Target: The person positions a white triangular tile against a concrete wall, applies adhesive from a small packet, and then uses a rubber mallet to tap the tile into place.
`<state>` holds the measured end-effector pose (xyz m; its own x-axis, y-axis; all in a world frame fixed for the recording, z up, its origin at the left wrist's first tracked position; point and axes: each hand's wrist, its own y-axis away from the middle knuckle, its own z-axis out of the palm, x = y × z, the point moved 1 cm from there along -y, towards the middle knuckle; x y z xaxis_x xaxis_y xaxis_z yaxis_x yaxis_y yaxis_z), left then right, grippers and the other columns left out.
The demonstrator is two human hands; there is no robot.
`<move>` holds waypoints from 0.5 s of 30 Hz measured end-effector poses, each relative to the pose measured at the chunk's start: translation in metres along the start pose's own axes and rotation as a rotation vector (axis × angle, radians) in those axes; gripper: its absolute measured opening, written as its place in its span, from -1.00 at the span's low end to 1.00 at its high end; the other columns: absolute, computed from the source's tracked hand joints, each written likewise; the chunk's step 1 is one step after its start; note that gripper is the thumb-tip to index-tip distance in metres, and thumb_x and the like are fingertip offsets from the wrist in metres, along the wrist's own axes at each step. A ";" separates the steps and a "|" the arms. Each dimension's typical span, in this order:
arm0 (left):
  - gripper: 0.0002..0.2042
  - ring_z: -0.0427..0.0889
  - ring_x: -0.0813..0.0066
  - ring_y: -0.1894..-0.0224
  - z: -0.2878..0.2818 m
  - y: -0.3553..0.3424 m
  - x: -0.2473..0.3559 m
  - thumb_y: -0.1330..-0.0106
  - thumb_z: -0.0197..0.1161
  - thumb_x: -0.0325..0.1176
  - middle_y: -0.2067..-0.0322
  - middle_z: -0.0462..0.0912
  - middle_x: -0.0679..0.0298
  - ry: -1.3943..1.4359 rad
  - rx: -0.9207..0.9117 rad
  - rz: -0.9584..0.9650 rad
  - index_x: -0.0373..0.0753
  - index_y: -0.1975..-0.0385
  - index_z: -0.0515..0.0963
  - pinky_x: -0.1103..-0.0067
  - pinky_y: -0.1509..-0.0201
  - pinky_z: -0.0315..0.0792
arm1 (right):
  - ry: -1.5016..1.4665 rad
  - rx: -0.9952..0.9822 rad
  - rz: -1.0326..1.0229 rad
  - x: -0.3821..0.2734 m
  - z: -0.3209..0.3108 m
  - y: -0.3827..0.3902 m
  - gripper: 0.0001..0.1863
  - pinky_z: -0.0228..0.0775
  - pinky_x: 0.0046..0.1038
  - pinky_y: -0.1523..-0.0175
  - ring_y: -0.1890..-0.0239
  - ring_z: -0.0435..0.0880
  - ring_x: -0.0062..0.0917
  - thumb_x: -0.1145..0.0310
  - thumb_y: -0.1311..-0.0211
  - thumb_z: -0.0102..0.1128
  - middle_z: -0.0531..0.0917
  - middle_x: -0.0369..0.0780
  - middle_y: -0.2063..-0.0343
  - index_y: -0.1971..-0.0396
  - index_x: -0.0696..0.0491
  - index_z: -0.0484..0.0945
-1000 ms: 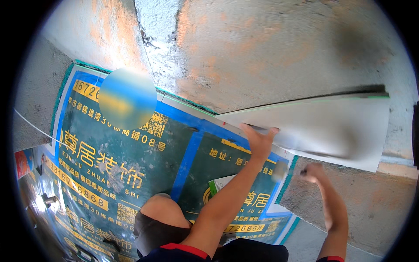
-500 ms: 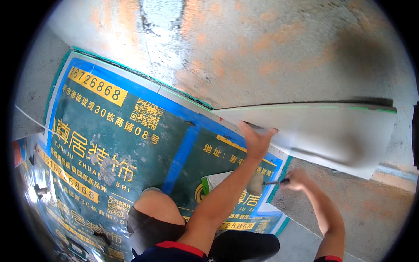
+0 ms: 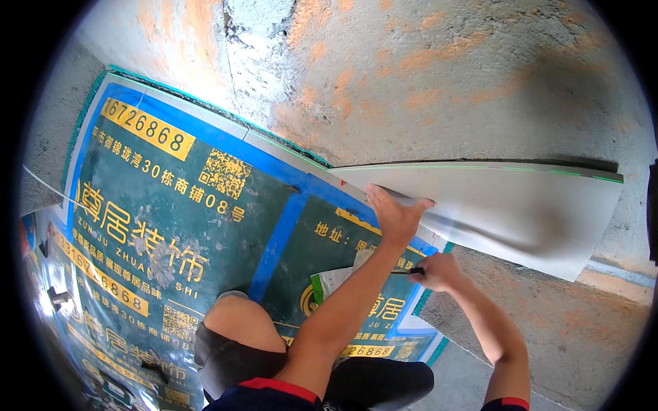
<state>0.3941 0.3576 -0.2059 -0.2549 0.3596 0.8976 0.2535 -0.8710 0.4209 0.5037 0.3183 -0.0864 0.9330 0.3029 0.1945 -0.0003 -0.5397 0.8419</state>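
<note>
A large pale grey tile (image 3: 548,219) leans at the foot of the rough wall, its long upper edge near the wall. My left hand (image 3: 394,216) rests with spread fingers against the left end of this tile. Below it, my right hand (image 3: 439,270) is closed round the black handle of a mallet (image 3: 363,258). The mallet's pale head shows only in part, behind my left forearm. A white and green packet (image 3: 331,284) lies under that forearm on the printed dark green floor sheet (image 3: 274,205).
Blue tape (image 3: 274,250) edges and crosses the sheet. Behind it rises the bare concrete wall (image 3: 411,89) with orange patches. A rough concrete strip (image 3: 480,288) runs below the tile at right. My bent knee (image 3: 243,325) is at lower centre.
My right hand has moved left and slightly up with the mallet, bringing its head behind my left forearm. My left hand stays against the tile. The whole view has shifted slightly.
</note>
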 end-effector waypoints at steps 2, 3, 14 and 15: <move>0.38 -0.27 -0.30 -0.54 -0.001 -0.003 0.002 0.11 0.57 0.19 -0.42 -0.21 -0.52 -0.014 0.005 -0.001 -0.78 -0.36 -0.23 0.15 -0.60 -0.32 | -0.226 -0.045 0.158 -0.003 -0.005 -0.002 -0.60 0.60 -0.24 0.19 0.33 0.78 -0.26 -0.10 -0.25 0.21 0.79 -0.22 0.38 0.32 -0.07 0.77; 0.38 -0.27 -0.30 -0.54 -0.001 -0.002 0.002 0.11 0.57 0.19 -0.42 -0.22 -0.52 -0.014 -0.016 -0.016 -0.78 -0.36 -0.23 0.14 -0.60 -0.33 | -0.303 0.081 0.239 -0.003 -0.008 -0.002 -0.59 0.60 -0.24 0.15 0.31 0.78 -0.27 -0.11 -0.23 0.22 0.79 -0.20 0.38 0.32 -0.07 0.77; 0.40 -0.28 -0.30 -0.54 0.005 0.002 -0.003 0.12 0.59 0.17 -0.42 -0.23 -0.52 -0.023 0.016 0.001 -0.79 -0.36 -0.26 0.16 -0.60 -0.30 | 0.124 0.081 -0.100 -0.014 -0.016 0.001 -0.60 0.61 -0.25 0.14 0.31 0.78 -0.30 -0.08 -0.22 0.26 0.78 -0.19 0.42 0.35 -0.02 0.76; 0.40 -0.28 -0.30 -0.54 0.005 0.000 -0.003 0.13 0.59 0.17 -0.42 -0.23 -0.52 -0.024 0.008 -0.011 -0.79 -0.36 -0.26 0.17 -0.60 -0.29 | 0.051 0.054 -0.132 -0.013 -0.017 0.001 -0.60 0.62 -0.25 0.15 0.32 0.78 -0.30 -0.07 -0.21 0.27 0.78 -0.19 0.44 0.38 -0.01 0.77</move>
<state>0.3992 0.3579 -0.2075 -0.2353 0.3772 0.8957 0.2583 -0.8642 0.4318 0.4851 0.3274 -0.0793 0.9040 0.4130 0.1105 0.1419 -0.5336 0.8338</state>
